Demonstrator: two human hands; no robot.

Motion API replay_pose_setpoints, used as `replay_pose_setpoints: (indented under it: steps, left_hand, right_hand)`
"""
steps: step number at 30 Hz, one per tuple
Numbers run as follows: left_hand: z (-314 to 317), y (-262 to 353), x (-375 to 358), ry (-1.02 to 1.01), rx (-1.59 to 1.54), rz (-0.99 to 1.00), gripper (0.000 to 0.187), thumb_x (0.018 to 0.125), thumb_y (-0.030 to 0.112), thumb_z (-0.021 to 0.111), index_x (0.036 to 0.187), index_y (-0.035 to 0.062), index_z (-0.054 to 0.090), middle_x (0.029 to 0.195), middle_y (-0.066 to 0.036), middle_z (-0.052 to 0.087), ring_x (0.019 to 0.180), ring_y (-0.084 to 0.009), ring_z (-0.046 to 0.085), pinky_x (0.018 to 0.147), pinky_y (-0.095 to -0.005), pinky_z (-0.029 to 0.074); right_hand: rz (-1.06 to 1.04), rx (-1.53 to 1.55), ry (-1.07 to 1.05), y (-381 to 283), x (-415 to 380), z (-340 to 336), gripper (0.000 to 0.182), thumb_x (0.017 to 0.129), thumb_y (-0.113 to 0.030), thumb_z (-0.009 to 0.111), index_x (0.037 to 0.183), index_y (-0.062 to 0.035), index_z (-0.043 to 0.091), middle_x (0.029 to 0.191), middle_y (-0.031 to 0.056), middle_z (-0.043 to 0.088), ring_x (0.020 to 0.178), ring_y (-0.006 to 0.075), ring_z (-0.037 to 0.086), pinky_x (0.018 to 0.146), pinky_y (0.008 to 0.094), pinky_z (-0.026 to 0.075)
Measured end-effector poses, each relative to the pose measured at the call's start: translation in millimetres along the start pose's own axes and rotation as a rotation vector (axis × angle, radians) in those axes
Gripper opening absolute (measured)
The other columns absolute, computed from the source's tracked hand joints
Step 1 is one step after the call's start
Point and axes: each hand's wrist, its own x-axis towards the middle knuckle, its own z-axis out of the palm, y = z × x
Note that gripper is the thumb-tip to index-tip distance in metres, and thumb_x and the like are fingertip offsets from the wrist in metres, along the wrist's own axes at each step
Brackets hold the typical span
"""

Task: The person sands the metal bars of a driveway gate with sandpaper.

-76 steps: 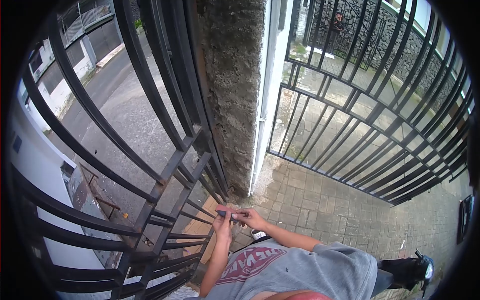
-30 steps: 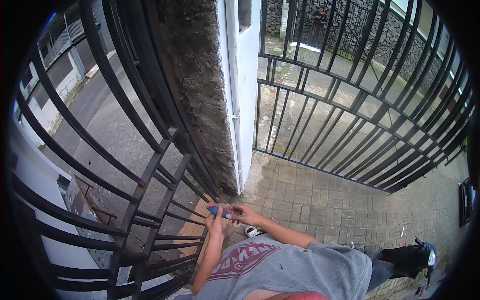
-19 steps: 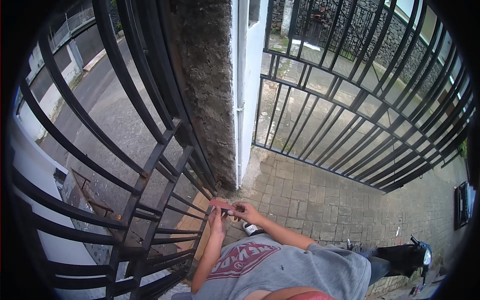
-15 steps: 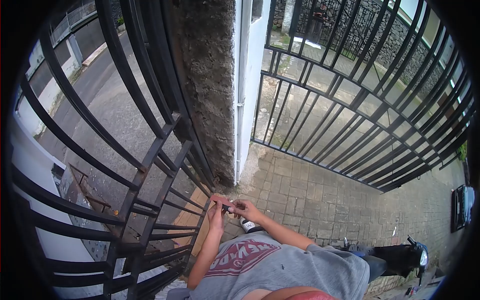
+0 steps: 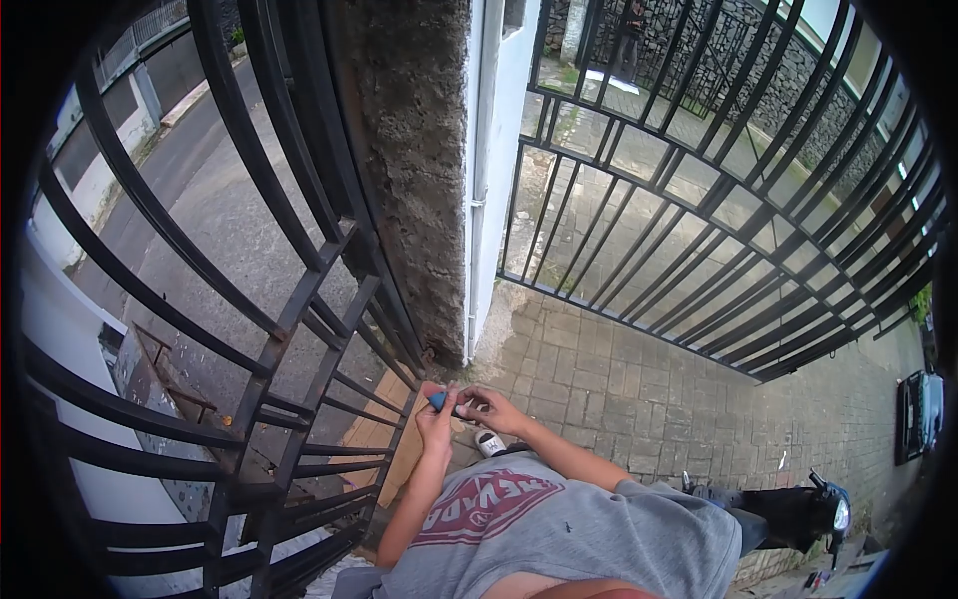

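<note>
In front of my body, beside the black gate [image 5: 261,394], both hands meet around a small piece [image 5: 437,399]. It is reddish-brown on one face and blue on another, like folded sandpaper, but too small to be sure. My left hand [image 5: 434,427] grips it with the thumb raised along it. The fingertips of my right hand [image 5: 491,410] pinch at its right end, where a dark part shows. My fingers hide some of the piece. Both hands are close to the gate's vertical edge, apart from the bars.
A rough concrete pillar [image 5: 411,190] with a white side stands ahead. Another barred gate [image 5: 659,200] spans the right. Brown cardboard [image 5: 374,429] lies low by the left gate. A motorbike [image 5: 788,514] and a parked car [image 5: 918,414] are at right; a person [image 5: 631,40] stands far back.
The small piece has turned in my fingers: a blue face now shows where reddish-brown and dark showed before. My left thumb has shifted over it.
</note>
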Motion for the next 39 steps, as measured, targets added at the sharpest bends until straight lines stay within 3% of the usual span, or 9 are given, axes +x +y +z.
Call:
replay_pose_setpoints:
  steps: [4, 10, 15, 18, 25, 27, 31, 34, 39]
  left_hand:
    - [-1, -3, 6, -0.079, -0.03, 0.003, 0.042, 0.089, 0.027, 0.073, 0.118, -0.0033, 0.066, 0.113, -0.008, 0.068, 0.102, -0.0123, 0.061, 0.09, -0.0264, 0.045]
    - [-12, -19, 18, -0.118, -0.111, -0.038, 0.048, 0.092, 0.031, 0.07, 0.123, -0.0036, 0.063, 0.117, -0.008, 0.067, 0.103, -0.0119, 0.061, 0.09, -0.0255, 0.045]
    - [-8, -5, 13, -0.134, -0.082, -0.059, 0.048, 0.093, 0.03, 0.069, 0.126, -0.0041, 0.061, 0.117, -0.008, 0.066, 0.101, -0.0115, 0.061, 0.089, -0.0248, 0.047]
    - [-8, -3, 10, -0.09, -0.021, -0.046, 0.037, 0.097, 0.026, 0.063, 0.114, -0.0072, 0.064, 0.122, -0.014, 0.064, 0.11, -0.018, 0.061, 0.096, -0.0307, 0.046]
    - [-21, -5, 16, 0.045, -0.014, 0.008, 0.035, 0.094, 0.027, 0.067, 0.104, -0.0068, 0.069, 0.106, -0.011, 0.07, 0.095, -0.0148, 0.065, 0.085, -0.0276, 0.05]
    - [-21, 4, 12, 0.059, 0.035, 0.003, 0.036, 0.094, 0.025, 0.068, 0.107, -0.0086, 0.069, 0.107, -0.012, 0.07, 0.098, -0.0144, 0.064, 0.087, -0.0279, 0.049]
    - [-27, -7, 12, 0.012, 0.036, 0.052, 0.035, 0.092, 0.026, 0.07, 0.1, -0.0076, 0.071, 0.099, -0.01, 0.071, 0.09, -0.0125, 0.063, 0.081, -0.0262, 0.049]
    - [-42, -25, 17, 0.047, 0.073, 0.04, 0.035, 0.091, 0.028, 0.072, 0.096, -0.0069, 0.071, 0.092, -0.007, 0.07, 0.083, -0.0107, 0.061, 0.076, -0.0248, 0.048]
    - [-41, -10, 10, 0.006, 0.0, -0.013, 0.038, 0.09, 0.031, 0.072, 0.098, -0.0068, 0.071, 0.092, -0.006, 0.07, 0.083, -0.0101, 0.061, 0.076, -0.0244, 0.047]
  right_hand:
    - [-0.081, -0.036, 0.008, -7, 0, -5, 0.046, 0.09, -0.032, 0.072, 0.122, -0.0024, 0.057, 0.1, 0.0057, 0.063, 0.083, 0.0115, 0.061, 0.07, 0.0274, 0.051]
    - [-0.017, -0.066, 0.044, -11, 12, -8, 0.043, 0.089, -0.033, 0.072, 0.112, 0.0021, 0.062, 0.087, 0.0036, 0.066, 0.076, 0.0095, 0.059, 0.069, 0.026, 0.049]
    - [-0.034, -0.02, 0.025, -9, 17, -10, 0.04, 0.089, -0.035, 0.073, 0.106, 0.0005, 0.066, 0.088, 0.0039, 0.066, 0.077, 0.0083, 0.057, 0.068, 0.0262, 0.048]
    - [-0.064, -0.063, 0.025, -10, 19, -9, 0.039, 0.09, -0.035, 0.072, 0.108, -0.001, 0.066, 0.087, 0.0036, 0.066, 0.078, 0.0086, 0.057, 0.068, 0.026, 0.048]
    - [-0.089, 0.099, -0.154, -12, 24, -2, 0.039, 0.09, -0.03, 0.072, 0.115, -0.0013, 0.063, 0.087, 0.0031, 0.065, 0.076, 0.0108, 0.058, 0.068, 0.028, 0.05]
    - [-0.083, 0.057, -0.123, -14, 24, 4, 0.038, 0.09, -0.029, 0.072, 0.113, 0.0, 0.063, 0.087, 0.003, 0.065, 0.076, 0.0104, 0.058, 0.068, 0.0275, 0.05]
    - [-0.141, 0.044, -0.037, 12, 33, 12, 0.035, 0.09, -0.027, 0.072, 0.108, 0.0021, 0.064, 0.083, 0.0022, 0.064, 0.073, 0.009, 0.058, 0.066, 0.026, 0.05]
    - [0.01, 0.097, -0.039, -12, 23, 15, 0.033, 0.089, -0.027, 0.073, 0.104, 0.0019, 0.065, 0.08, 0.0009, 0.063, 0.07, 0.0078, 0.058, 0.063, 0.0248, 0.049]
    - [0.007, 0.135, -0.002, -15, 17, 24, 0.034, 0.088, -0.028, 0.075, 0.102, 0.0012, 0.065, 0.079, 0.0, 0.063, 0.067, 0.0068, 0.057, 0.059, 0.024, 0.048]
